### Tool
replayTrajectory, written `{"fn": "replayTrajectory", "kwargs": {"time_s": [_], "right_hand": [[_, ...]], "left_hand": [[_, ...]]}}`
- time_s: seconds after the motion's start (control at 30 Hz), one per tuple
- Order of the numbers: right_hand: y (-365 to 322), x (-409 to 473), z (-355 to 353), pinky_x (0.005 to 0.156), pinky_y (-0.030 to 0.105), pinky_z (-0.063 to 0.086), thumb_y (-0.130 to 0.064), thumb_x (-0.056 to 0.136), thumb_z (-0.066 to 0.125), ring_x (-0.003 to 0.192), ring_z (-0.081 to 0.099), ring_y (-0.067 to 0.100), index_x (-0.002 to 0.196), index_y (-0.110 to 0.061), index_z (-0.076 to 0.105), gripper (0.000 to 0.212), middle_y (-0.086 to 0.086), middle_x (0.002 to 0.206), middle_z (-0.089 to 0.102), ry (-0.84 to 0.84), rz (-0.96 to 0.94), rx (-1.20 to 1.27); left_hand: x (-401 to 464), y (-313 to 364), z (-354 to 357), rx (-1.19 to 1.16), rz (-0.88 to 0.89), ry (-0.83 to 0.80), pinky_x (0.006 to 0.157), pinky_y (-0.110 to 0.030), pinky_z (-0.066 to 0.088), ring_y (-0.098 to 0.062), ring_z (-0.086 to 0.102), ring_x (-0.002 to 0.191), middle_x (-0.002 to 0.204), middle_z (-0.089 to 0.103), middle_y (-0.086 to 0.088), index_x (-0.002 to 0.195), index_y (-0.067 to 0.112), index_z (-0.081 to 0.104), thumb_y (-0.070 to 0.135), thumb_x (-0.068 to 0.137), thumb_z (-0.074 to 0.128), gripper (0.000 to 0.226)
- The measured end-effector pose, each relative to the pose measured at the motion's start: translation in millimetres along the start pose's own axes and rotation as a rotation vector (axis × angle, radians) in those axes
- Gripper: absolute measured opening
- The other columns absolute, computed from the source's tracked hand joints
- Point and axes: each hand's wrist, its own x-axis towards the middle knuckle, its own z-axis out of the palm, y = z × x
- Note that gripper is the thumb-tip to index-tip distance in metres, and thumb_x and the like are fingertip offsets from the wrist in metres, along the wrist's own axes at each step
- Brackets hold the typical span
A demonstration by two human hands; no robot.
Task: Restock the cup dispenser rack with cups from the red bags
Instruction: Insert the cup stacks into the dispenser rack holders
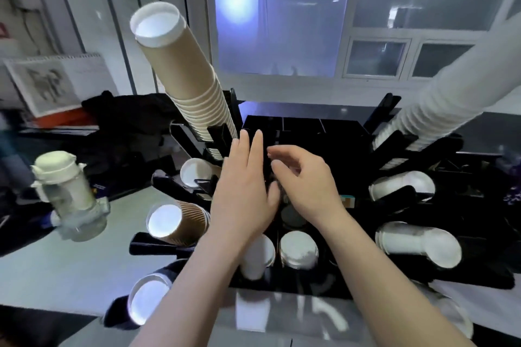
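Hands over rack (pixel 310 124) centre: left hand (pixel 242 191) flat, nothing held; right hand (pixel 304 186) curled, contents cannot be told. Tall brown stack (pixel 183 73) could be toppled if the left forearm is swung outward.

The cup dispenser rack (pixel 304 127) is black throughout. A tall stack of tan paper cups (pixel 183 76) with white rims and a white inside leans from its left side; a long stack of white cups (pixel 439 104) leans from the right. A brown ribbed cup (pixel 180 224) with a vertical ridged pattern shows a white inside. Two short stacks of white cups (pixel 417 242) lie on the right. The surface (pixel 56 262) is pale grey. A spiral calendar (pixel 53 82) carries a grey sketch on white
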Motion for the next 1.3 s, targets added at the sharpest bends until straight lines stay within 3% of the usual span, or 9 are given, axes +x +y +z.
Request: {"fn": "replayTrajectory", "kwargs": {"time_s": [0.1, 0.2, 0.33, 0.5, 0.63, 0.83, 0.97, 1.13, 1.3], "right_hand": [[-26.3, 16.4, 10.7, 0.094, 0.031, 0.05, -0.013, 0.088, 0.06, 0.1, 0.063, -0.001, 0.099, -0.038, 0.065, 0.027, -0.021, 0.098, 0.068, -0.023, -0.049, 0.064], [-44.5, 31.9, 23.9, 0.095, 0.032, 0.05, -0.013, 0.087, 0.062, 0.098, 0.063, -0.002, 0.098, -0.036, 0.066, 0.025, -0.021, 0.097, 0.069, -0.03, -0.071, 0.1], [-58.4, 47.8, 43.6, 0.093, 0.025, 0.05, -0.015, 0.084, 0.067, 0.097, 0.062, -0.003, 0.108, -0.021, 0.068, 0.025, -0.014, 0.103, 0.07, -0.026, -0.088, 0.082], [-67.5, 72.8, 56.7, 0.077, 0.007, 0.042, -0.017, 0.075, 0.073, 0.094, 0.054, -0.008, 0.108, -0.032, 0.052, 0.041, -0.015, 0.102, 0.058, 0.048, -0.139, -0.003], [-73.6, 104.0, 59.1, 0.098, 0.03, 0.043, -0.021, 0.073, 0.079, 0.115, 0.047, 0.009, 0.138, -0.025, 0.039, 0.077, -0.002, 0.128, 0.048, -0.021, -0.106, -0.092], [-91.6, 136.6, 62.7, 0.097, 0.033, 0.044, -0.034, 0.061, 0.088, 0.113, 0.053, 0.012, 0.14, -0.023, 0.039, 0.094, -0.005, 0.129, 0.051, -0.238, -0.145, -0.126], [-97.3, 139.5, 72.8, 0.08, 0.016, 0.046, -0.026, 0.06, 0.089, 0.097, 0.056, -0.01, 0.123, -0.034, 0.047, 0.077, -0.023, 0.112, 0.057, -0.28, -0.156, -0.066], [-95.6, 136.0, 78.4, 0.084, 0.022, 0.046, -0.022, 0.062, 0.087, 0.106, 0.057, 0.003, 0.129, -0.03, 0.045, 0.079, -0.017, 0.119, 0.058, -0.254, -0.152, -0.086], [-87.8, 127.0, 78.7, 0.077, 0.013, 0.047, -0.036, 0.059, 0.08, 0.095, 0.058, -0.009, 0.12, -0.029, 0.053, 0.066, -0.021, 0.107, 0.062, -0.247, -0.174, -0.113]], "left_hand": [[12.3, -9.2, -28.2, -0.002, -0.022, 0.081, 0.117, -0.036, 0.016, -0.019, 0.007, 0.147, 0.161, 0.006, -0.006, 0.153, 0.018, 0.01, 0.026, 0.089, 0.056, 0.08], [20.9, -24.2, -52.9, 0.032, -0.025, 0.126, 0.111, -0.034, 0.028, -0.02, 0.026, 0.138, 0.152, 0.03, -0.004, 0.152, 0.017, 0.013, 0.027, 0.088, 0.057, 0.079], [23.5, -44.7, -73.9, 0.076, -0.065, 0.156, 0.107, -0.035, 0.031, -0.021, 0.028, 0.135, 0.144, 0.038, -0.006, 0.148, 0.015, 0.024, 0.026, 0.087, 0.057, 0.07], [22.0, -75.8, -88.1, 0.048, -0.162, 0.233, 0.116, -0.034, 0.024, -0.013, 0.017, 0.145, 0.153, 0.033, -0.001, 0.149, 0.016, 0.026, 0.022, 0.088, 0.057, 0.069], [32.2, -100.8, -98.7, 0.013, -0.196, 0.207, 0.106, -0.021, 0.024, -0.007, 0.023, 0.142, 0.156, 0.025, 0.006, 0.152, 0.022, 0.018, 0.03, 0.087, 0.061, 0.078], [69.5, -131.8, -111.5, 0.216, -0.123, -0.007, 0.112, -0.033, 0.031, -0.014, 0.024, 0.143, 0.157, 0.025, 0.001, 0.152, 0.019, 0.013, 0.041, 0.085, 0.065, 0.088], [91.3, -142.5, -118.5, 0.005, -0.158, -0.054, 0.084, -0.029, 0.046, -0.015, 0.052, 0.12, 0.133, 0.055, 0.011, 0.139, 0.038, 0.032, 0.049, 0.071, 0.067, 0.078], [107.1, -145.8, -114.2, -0.495, -0.133, -0.044, 0.096, -0.038, 0.05, -0.004, 0.059, 0.111, 0.12, 0.063, 0.012, 0.124, 0.03, 0.05, 0.051, 0.056, 0.078, 0.076], [110.2, -150.7, -107.1, -0.653, -0.077, -0.021, 0.093, -0.033, 0.052, -0.004, 0.06, 0.11, 0.121, 0.062, 0.011, 0.129, 0.027, 0.047, 0.044, 0.057, 0.085, 0.084]]}}
